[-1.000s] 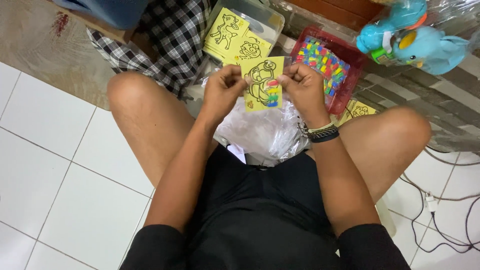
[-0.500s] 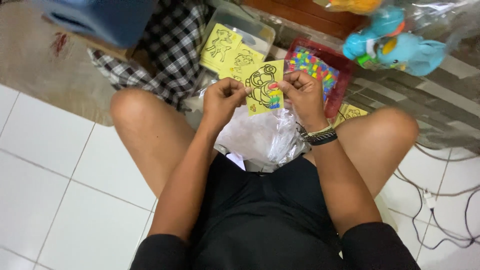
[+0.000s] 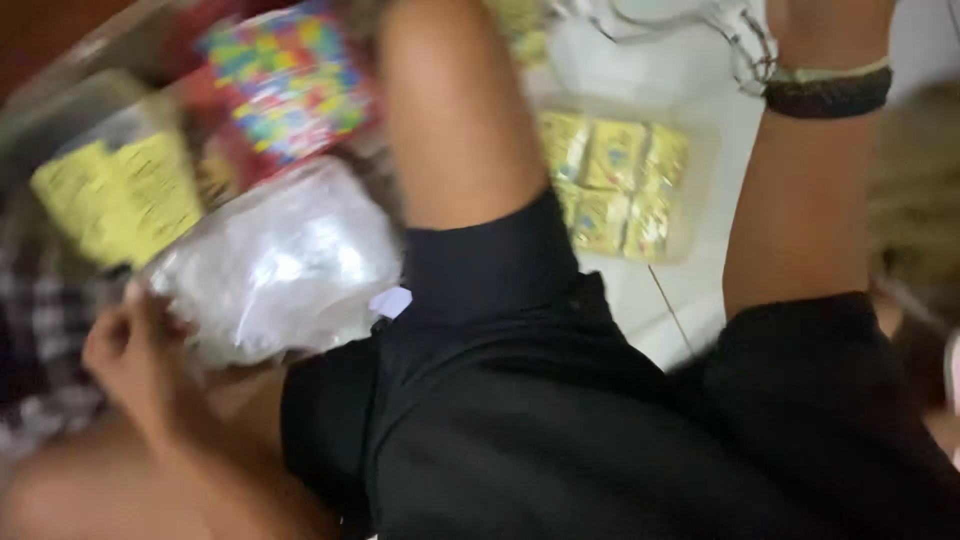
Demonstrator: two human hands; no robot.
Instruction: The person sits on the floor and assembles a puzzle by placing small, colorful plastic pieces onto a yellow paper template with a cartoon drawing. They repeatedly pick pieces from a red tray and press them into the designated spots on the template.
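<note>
The picture is blurred and tilted. My left hand (image 3: 125, 345) is at the lower left with its fingers curled against the edge of a crumpled clear plastic bag (image 3: 285, 265) in my lap. My right arm reaches up at the right. Above a dark wristband (image 3: 828, 92), only the heel of my right hand (image 3: 825, 25) shows at the top edge, and its fingers are cut off. The yellow picture card that both hands held earlier is not visible.
A red tray of small coloured pieces (image 3: 285, 90) lies at the upper left, beside a clear box of yellow picture sheets (image 3: 120, 195). A clear tray of yellow cards (image 3: 610, 185) sits on the white floor between my bare thigh (image 3: 455, 110) and right arm. A checked cloth (image 3: 40, 320) is at the left.
The view has swung sharply and blurred. My hands have come apart: the left dropped to the plastic bag, the right reached up and away out of the frame. The yellow card has left view.
</note>
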